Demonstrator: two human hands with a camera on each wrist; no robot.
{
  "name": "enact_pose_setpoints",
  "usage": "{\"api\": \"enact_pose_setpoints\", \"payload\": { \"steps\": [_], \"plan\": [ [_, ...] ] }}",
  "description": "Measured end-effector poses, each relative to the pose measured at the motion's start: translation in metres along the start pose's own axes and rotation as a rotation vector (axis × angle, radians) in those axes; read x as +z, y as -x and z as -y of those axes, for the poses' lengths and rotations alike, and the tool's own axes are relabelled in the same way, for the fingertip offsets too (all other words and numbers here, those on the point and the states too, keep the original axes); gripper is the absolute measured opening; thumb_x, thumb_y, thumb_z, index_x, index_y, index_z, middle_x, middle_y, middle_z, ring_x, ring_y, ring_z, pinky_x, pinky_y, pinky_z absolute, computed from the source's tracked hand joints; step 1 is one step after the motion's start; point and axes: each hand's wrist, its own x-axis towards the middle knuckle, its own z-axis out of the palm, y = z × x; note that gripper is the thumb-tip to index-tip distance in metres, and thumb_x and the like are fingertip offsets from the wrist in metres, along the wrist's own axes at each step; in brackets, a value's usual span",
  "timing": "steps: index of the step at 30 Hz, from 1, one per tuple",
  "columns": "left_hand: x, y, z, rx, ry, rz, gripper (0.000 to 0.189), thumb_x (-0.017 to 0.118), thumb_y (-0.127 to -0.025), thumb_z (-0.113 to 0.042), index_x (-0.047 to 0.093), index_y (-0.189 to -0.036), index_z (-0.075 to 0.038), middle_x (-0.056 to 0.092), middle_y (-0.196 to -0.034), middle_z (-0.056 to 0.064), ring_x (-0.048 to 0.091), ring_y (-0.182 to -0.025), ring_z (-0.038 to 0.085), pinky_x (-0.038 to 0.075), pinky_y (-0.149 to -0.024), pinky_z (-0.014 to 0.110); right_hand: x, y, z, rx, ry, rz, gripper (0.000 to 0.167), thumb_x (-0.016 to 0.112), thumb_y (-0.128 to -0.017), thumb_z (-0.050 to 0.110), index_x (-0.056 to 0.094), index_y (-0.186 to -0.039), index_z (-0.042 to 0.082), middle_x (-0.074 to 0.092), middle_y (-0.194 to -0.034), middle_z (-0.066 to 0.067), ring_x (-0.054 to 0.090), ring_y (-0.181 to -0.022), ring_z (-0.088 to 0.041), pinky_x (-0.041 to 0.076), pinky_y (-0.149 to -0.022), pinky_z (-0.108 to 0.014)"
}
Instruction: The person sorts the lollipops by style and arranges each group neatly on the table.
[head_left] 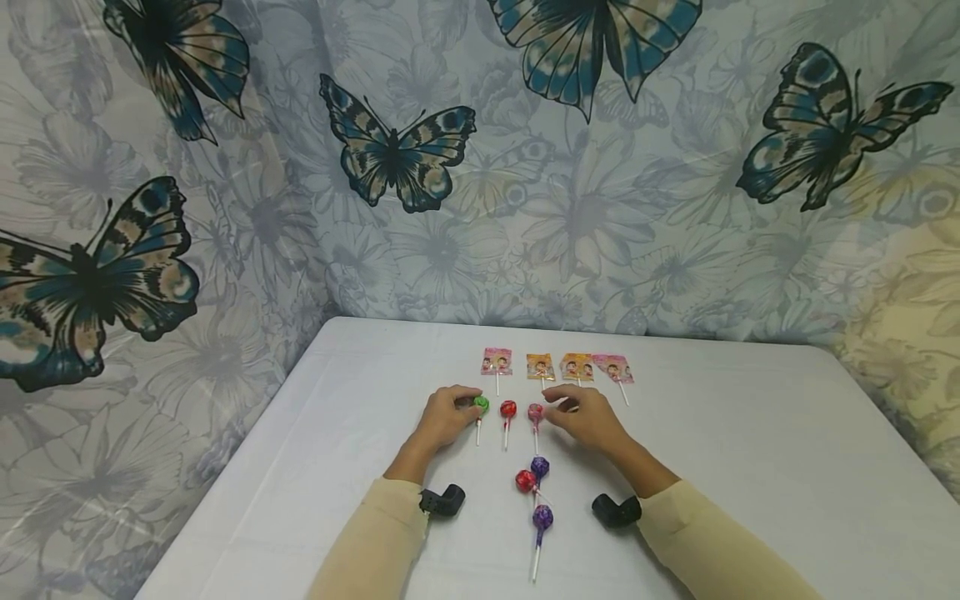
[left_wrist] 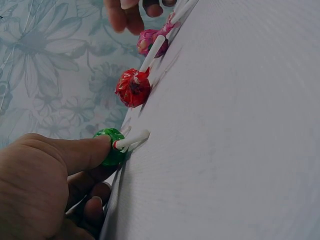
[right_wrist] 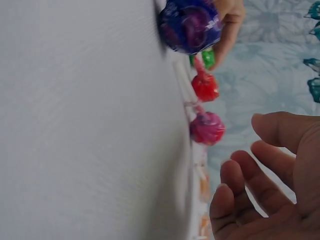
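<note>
Your left hand (left_wrist: 40,185) is blocking part of the green lollipop (left_wrist: 118,156), lower left in the left wrist view. Your right wrist view crops the purple lollipop (right_wrist: 192,27) up top, and the orange packets (right_wrist: 204,188) down low are super blurry.

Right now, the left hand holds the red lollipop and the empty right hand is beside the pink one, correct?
Not red: the left hand holds the green lollipop, as the left wrist view shows. The empty right hand is beside the pink lollipop.
</note>
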Motion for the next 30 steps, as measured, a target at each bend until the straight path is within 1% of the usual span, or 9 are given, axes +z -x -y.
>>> {"api": "enact_pose_setpoints", "payload": {
  "steps": [5,9,14,17,22,30],
  "plan": [
    [-0.001,-0.001,0.0,-0.003,-0.002,0.001,0.028,0.072,-0.087,-0.01,0.071,-0.115,-0.007,0.065,-0.107,0.004,0.058,-0.098,0.02,0.047,-0.086,0.04,-0.009,0.009,0.007,-0.049,-0.017,-0.046,0.027,0.076,-0.084,0.015,0.072,-0.108,0.005,0.069,-0.102,-0.007,0.063,-0.083,-0.02,0.052,-0.071,-0.037],
    [0.0,-0.001,0.001,-0.001,0.004,0.002,0.027,0.072,-0.087,-0.009,0.071,-0.115,-0.007,0.065,-0.107,0.005,0.058,-0.097,0.02,0.047,-0.085,0.039,-0.015,0.018,0.014,-0.102,-0.035,-0.059,0.026,0.076,-0.084,0.015,0.072,-0.108,0.004,0.069,-0.104,-0.008,0.062,-0.083,-0.017,0.052,-0.073,-0.036],
    [-0.001,-0.001,0.001,0.007,0.009,0.001,0.027,0.072,-0.087,-0.009,0.071,-0.114,-0.007,0.065,-0.106,0.004,0.058,-0.096,0.019,0.047,-0.083,0.039,-0.022,0.035,0.027,-0.157,-0.048,-0.075,0.025,0.076,-0.084,0.014,0.072,-0.108,0.009,0.068,-0.104,-0.001,0.062,-0.083,-0.014,0.052,-0.072,-0.035],
    [-0.001,-0.001,0.001,0.001,0.004,0.001,0.027,0.072,-0.087,-0.01,0.071,-0.115,-0.007,0.065,-0.104,0.003,0.058,-0.095,0.019,0.047,-0.083,0.039,-0.025,0.045,0.033,-0.183,-0.045,-0.096,0.025,0.077,-0.084,0.013,0.071,-0.109,0.012,0.067,-0.103,0.005,0.061,-0.083,-0.013,0.052,-0.071,-0.032],
    [-0.001,0.0,0.0,-0.023,-0.002,0.0,0.028,0.072,-0.088,-0.011,0.071,-0.115,-0.008,0.064,-0.101,0.001,0.057,-0.094,0.018,0.047,-0.083,0.039,-0.029,0.06,0.042,-0.226,-0.044,-0.12,0.027,0.076,-0.083,0.011,0.071,-0.109,0.014,0.066,-0.102,0.008,0.06,-0.084,-0.012,0.052,-0.07,-0.029],
    [0.0,0.001,-0.001,-0.011,-0.001,-0.005,0.028,0.072,-0.088,-0.011,0.07,-0.115,-0.008,0.065,-0.105,0.003,0.058,-0.098,0.02,0.047,-0.086,0.041,-0.035,0.085,0.056,-0.261,-0.049,-0.144,0.028,0.077,-0.083,0.012,0.071,-0.11,0.016,0.064,-0.102,0.012,0.058,-0.084,-0.013,0.052,-0.069,-0.029]
  ]
}}
